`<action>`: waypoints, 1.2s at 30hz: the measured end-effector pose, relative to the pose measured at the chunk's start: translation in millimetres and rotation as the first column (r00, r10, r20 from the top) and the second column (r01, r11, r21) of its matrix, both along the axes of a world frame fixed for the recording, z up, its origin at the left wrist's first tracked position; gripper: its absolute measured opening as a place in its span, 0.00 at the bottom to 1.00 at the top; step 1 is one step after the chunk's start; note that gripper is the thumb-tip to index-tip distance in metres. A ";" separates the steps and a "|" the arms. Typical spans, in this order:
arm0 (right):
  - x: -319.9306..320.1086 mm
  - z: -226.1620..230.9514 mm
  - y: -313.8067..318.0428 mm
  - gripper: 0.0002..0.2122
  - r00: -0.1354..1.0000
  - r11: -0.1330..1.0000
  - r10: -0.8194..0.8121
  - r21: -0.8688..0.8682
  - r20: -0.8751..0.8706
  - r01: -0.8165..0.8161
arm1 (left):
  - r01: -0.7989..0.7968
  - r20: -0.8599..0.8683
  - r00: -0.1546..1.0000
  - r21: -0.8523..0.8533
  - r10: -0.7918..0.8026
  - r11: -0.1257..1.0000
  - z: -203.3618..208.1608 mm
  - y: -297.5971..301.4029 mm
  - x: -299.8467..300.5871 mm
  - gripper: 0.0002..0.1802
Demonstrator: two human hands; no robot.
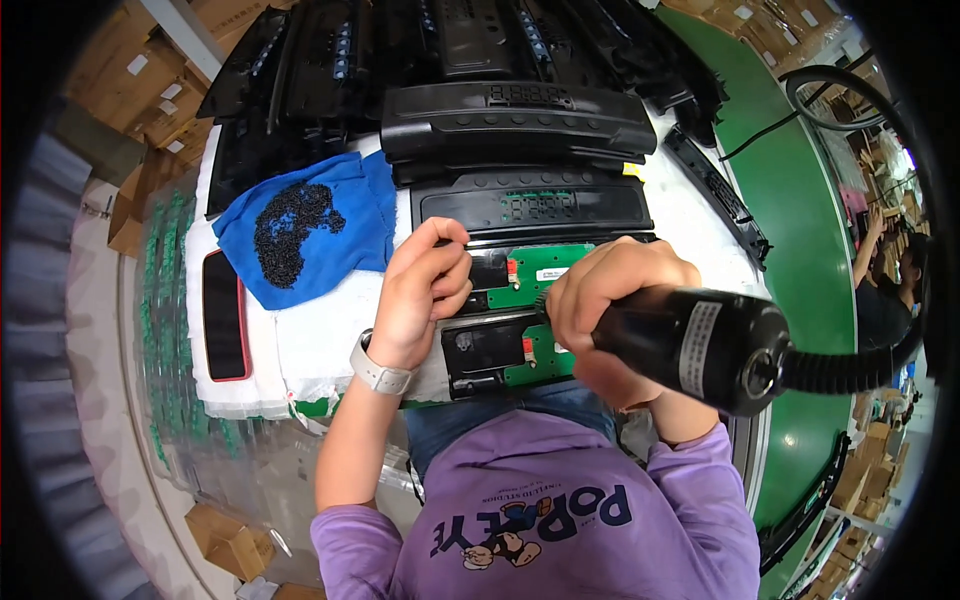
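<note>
My right hand [615,290] is wrapped round a black electric screwdriver [690,345] with a thick ribbed cable. Its front end is over the green circuit boards, and the tip is hidden by my fingers. One circuit board [540,265] with a red connector sits in a black plastic panel. Nearer to me, a second circuit board [540,352] lies in another black panel [480,350]. My left hand [430,275] is closed beside the boards, fingers curled; whether something small is in it cannot be made out. Left of it, many small black screws [285,235] are heaped on a blue cloth [345,200].
Black panels with display windows [515,120] are stacked beyond the boards, with more black housings [330,60] behind. A red-edged phone [225,318] lies at the left on the white padding. A narrow black part [715,190] rests at the right, beside a green surface [790,230].
</note>
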State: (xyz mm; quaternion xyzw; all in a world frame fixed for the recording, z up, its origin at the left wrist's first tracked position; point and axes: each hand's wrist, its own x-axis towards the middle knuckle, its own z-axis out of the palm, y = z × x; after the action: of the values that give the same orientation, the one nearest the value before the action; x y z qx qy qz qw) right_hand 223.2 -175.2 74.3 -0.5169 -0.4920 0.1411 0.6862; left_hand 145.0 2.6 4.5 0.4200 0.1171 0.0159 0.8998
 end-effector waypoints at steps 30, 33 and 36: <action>26.4 7.7 19.9 0.16 0.926 0.827 0.245 0.560 -0.288 -0.044 | 0.065 0.016 0.997 0.342 -0.075 0.937 9.6 -2.1 -13.4 0.08; 24.0 10.3 22.5 0.15 0.916 0.847 0.188 0.531 -0.353 0.031 | 0.086 0.012 0.995 0.332 -0.095 0.939 8.8 -1.4 -15.5 0.09; 19.7 11.3 26.3 0.14 0.891 0.823 0.153 0.554 -0.426 0.123 | 0.058 0.053 0.995 0.313 -0.079 0.948 7.2 -2.2 -16.1 0.10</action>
State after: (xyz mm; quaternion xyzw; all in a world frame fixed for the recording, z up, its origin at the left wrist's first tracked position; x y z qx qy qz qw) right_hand 242.9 -148.9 85.6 -0.2380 -0.3420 0.1105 0.9023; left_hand 128.9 0.5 11.7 0.5597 0.0690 0.0166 0.8256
